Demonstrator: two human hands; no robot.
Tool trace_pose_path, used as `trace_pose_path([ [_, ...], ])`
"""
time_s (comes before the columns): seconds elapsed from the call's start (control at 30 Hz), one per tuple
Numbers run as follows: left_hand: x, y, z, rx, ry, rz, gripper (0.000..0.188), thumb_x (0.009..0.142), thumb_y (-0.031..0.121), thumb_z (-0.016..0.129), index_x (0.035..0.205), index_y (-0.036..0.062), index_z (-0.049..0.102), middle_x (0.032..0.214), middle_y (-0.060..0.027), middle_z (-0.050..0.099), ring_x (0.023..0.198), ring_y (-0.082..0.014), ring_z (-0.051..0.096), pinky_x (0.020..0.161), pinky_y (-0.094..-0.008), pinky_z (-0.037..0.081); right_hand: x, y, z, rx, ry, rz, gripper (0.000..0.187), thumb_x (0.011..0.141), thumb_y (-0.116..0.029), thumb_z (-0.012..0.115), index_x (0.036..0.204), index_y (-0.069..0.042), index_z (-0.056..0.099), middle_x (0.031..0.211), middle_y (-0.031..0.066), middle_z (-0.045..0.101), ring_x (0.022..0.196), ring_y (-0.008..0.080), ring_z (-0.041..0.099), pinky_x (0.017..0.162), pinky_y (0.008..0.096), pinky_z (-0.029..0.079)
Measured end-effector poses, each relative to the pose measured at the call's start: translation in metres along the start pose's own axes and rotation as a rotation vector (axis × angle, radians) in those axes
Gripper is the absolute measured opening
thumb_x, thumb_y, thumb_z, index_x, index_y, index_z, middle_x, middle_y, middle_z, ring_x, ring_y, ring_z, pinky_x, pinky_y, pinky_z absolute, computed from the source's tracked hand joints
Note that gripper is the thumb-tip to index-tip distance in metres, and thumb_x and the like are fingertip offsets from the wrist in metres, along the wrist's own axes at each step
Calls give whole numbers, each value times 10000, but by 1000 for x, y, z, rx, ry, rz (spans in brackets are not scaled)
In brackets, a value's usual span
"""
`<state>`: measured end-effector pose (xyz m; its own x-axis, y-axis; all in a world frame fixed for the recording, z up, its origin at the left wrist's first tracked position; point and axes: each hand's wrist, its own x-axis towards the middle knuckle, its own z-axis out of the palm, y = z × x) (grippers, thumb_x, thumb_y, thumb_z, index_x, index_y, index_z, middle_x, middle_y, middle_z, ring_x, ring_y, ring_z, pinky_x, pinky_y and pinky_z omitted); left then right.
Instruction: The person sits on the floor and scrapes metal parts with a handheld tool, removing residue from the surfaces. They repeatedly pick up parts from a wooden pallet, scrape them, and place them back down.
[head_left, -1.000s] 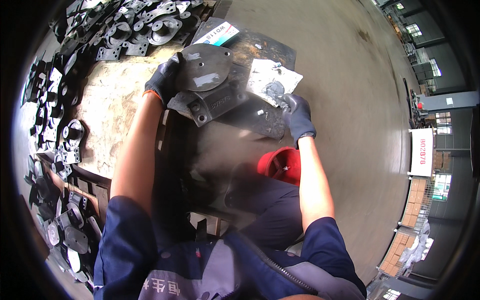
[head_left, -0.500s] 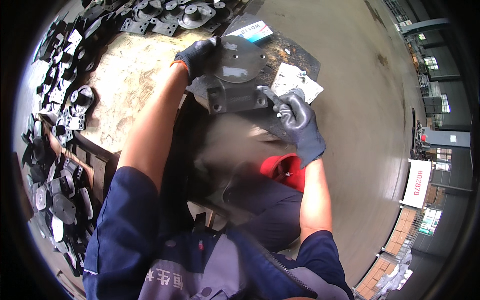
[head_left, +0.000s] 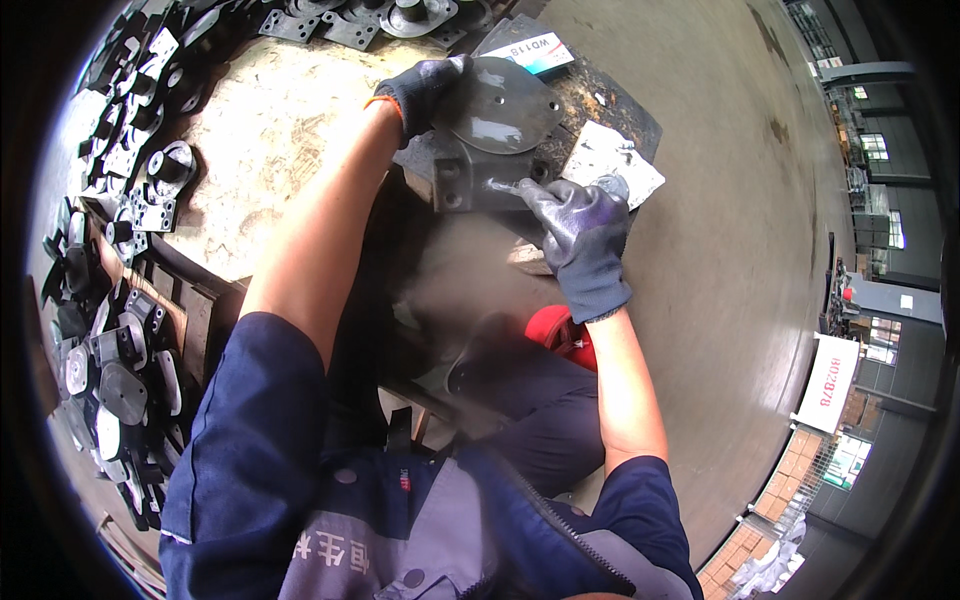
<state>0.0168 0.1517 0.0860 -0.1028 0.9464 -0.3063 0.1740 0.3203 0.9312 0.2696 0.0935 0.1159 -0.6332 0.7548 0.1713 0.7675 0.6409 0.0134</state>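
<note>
My left hand (head_left: 428, 90), in a dark glove, is closed on the upper left edge of a dark metal bracket (head_left: 508, 95). This bracket has a round plate with small holes and pale grey smears, above a lower flange with bolt holes. My right hand (head_left: 588, 225), gloved and shiny with grey residue, is closed in a pinch at the flange's right part. A pale streak shows at its fingertips; whatever is pinched there is too small to make out. Beside that hand lies a white sheet (head_left: 595, 150) with grey paste dabs and a round grey lump (head_left: 612, 187).
A white and blue box (head_left: 540, 50) lies behind the bracket on a stained dark board (head_left: 625, 112). Several similar brackets (head_left: 170, 170) line the left and far edges of the wooden table (head_left: 270, 110). More parts (head_left: 120, 390) are piled lower left. Something red (head_left: 555, 330) is below my right hand.
My right hand has moved left from beside the white sheet onto the bracket's lower flange. A pale streak now shows there. My left hand keeps its grip on the bracket.
</note>
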Motion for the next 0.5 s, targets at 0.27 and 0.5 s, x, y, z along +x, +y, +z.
trace_pose_path([
  [0.27,-1,-3,5,-72,28,96,375,903,417,450,828,79,595,662,8,530,570,-88,446,516,-266,368,-12,6,7,233,-118,44,587,602,-180,748,1163,-177,572,936,61,612,800,243,563,744,375,443],
  [0.5,11,-13,6,-266,8,-23,369,893,439,464,772,107,569,639,32,498,537,-84,408,477,-259,320,-8,-2,9,341,17,189,199,739,-161,679,935,-125,667,707,90,599,604,245,560,573,366,452],
])
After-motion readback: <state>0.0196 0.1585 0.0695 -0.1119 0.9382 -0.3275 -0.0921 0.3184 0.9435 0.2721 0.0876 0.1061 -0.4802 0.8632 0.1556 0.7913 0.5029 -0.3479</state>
